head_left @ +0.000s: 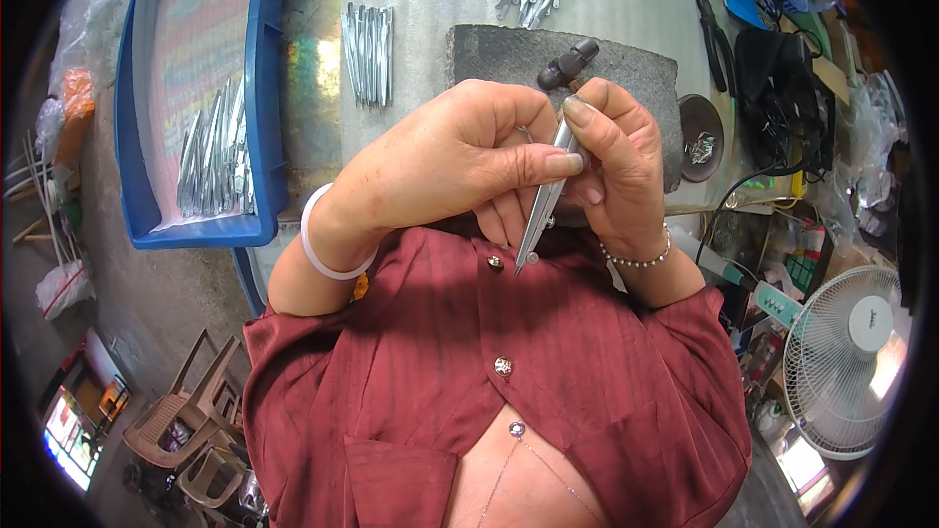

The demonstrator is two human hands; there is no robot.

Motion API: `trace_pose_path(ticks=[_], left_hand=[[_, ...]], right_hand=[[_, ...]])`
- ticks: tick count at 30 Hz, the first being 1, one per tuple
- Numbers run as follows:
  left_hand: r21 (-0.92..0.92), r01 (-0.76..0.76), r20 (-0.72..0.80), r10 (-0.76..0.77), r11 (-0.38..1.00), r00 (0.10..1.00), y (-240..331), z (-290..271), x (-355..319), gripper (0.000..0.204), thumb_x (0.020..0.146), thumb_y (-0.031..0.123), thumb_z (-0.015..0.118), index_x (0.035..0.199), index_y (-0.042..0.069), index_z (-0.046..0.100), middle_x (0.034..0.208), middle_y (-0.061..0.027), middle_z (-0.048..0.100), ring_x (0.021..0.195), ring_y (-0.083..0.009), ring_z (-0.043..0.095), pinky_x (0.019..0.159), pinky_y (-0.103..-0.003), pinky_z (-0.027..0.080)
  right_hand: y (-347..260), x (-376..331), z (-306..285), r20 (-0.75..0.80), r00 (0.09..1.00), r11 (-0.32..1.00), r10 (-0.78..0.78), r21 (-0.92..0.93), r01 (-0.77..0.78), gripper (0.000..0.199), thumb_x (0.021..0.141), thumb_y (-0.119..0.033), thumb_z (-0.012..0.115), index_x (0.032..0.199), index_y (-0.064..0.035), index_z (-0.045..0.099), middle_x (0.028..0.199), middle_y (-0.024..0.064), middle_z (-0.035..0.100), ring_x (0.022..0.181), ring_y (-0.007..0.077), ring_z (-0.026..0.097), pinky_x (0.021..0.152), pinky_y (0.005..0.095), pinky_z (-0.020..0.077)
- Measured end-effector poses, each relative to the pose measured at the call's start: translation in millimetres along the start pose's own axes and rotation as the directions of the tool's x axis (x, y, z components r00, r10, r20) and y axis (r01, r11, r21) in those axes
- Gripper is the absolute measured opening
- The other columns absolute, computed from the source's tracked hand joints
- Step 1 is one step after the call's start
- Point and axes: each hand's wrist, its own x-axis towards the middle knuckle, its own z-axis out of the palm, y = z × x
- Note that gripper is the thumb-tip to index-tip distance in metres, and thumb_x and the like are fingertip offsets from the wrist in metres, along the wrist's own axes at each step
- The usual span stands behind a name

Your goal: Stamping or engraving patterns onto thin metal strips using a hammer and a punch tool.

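Between my two hands is a slim silver drawing compass (545, 207), its narrow end slanting down toward my shirt and small round screws on its side. My left hand (450, 142) pinches its middle with thumb and fingers. My right hand (623, 161) grips its upper end, the thumb resting near the top. Just beyond my fingers, a small dark-headed hammer (569, 64) lies on a grey stone block (641, 78). My palms and curled fingers hide part of the compass.
On the left, a blue tray (266, 98) holds many silver metal pieces (217, 156). More bundles (369, 54) lie on a white foam sheet (421, 0). A dark dish (692, 108) of tiny parts and black-handled pliers (714, 39) are to the right. A fan (841, 362) stands at lower right.
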Motion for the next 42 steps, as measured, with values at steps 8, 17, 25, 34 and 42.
trace_pose_path(ticks=[8,17,25,34,42], left_hand=[[-0.034,0.012,-0.012,-0.013,0.999,1.000,-1.6,-0.5,2.7,0.018,0.094,0.016,0.055,0.090,-0.001,0.051,0.071,-0.0056,0.062,0.052,-0.0113,0.063,0.043,-0.020,0.051],[-0.099,0.021,-0.011,-0.023,0.995,1.000,-4.9,-1.3,2.2,0.019,0.093,0.017,0.056,0.090,-0.001,0.051,0.070,-0.0058,0.061,0.052,-0.0117,0.063,0.043,-0.020,0.051],[-0.130,0.022,-0.028,-0.026,0.991,0.999,-8.3,-2.0,1.2,0.019,0.093,0.018,0.056,0.089,0.000,0.051,0.069,-0.0064,0.062,0.051,-0.0118,0.062,0.041,-0.020,0.050],[-0.194,0.020,-0.057,-0.031,0.981,0.998,-11.3,-2.5,-0.5,0.019,0.092,0.018,0.058,0.087,0.001,0.051,0.068,-0.0063,0.062,0.050,-0.0108,0.062,0.041,-0.019,0.048],[-0.182,-0.016,-0.031,0.011,0.983,0.999,-14.4,-8.4,-0.7,0.027,0.093,0.022,0.057,0.088,-0.004,0.049,0.066,-0.0126,0.062,0.053,-0.0197,0.065,0.044,-0.026,0.053]], right_hand=[[3.4,2.6,-4.2,-0.010,1.000,1.000,0.004,0.022,-0.004,0.016,0.090,-0.013,0.059,0.077,-0.0040,0.054,0.062,0.0011,0.053,0.041,0.0019,0.040,0.035,0.0149,0.0321],[5.8,3.2,-4.5,-0.017,1.000,0.999,0.020,0.035,-0.020,0.016,0.090,-0.013,0.060,0.078,-0.0044,0.054,0.063,0.0012,0.055,0.041,0.0015,0.040,0.035,0.0148,0.0322],[7.7,4.7,-4.4,-0.020,0.999,0.999,0.049,0.015,-0.049,0.016,0.089,-0.014,0.060,0.077,-0.0050,0.055,0.063,0.0009,0.054,0.041,0.0015,0.041,0.035,0.0153,0.0320],[9.7,7.2,-4.0,-0.027,0.998,0.998,0.064,0.004,-0.064,0.017,0.089,-0.013,0.060,0.076,-0.0052,0.054,0.062,0.0009,0.054,0.041,0.0019,0.041,0.035,0.0154,0.0326],[10.4,10.4,-1.7,-0.020,0.997,0.997,0.079,0.010,-0.078,0.017,0.089,-0.013,0.060,0.076,-0.0050,0.055,0.061,0.0009,0.054,0.041,0.0022,0.041,0.035,0.0156,0.0328]])
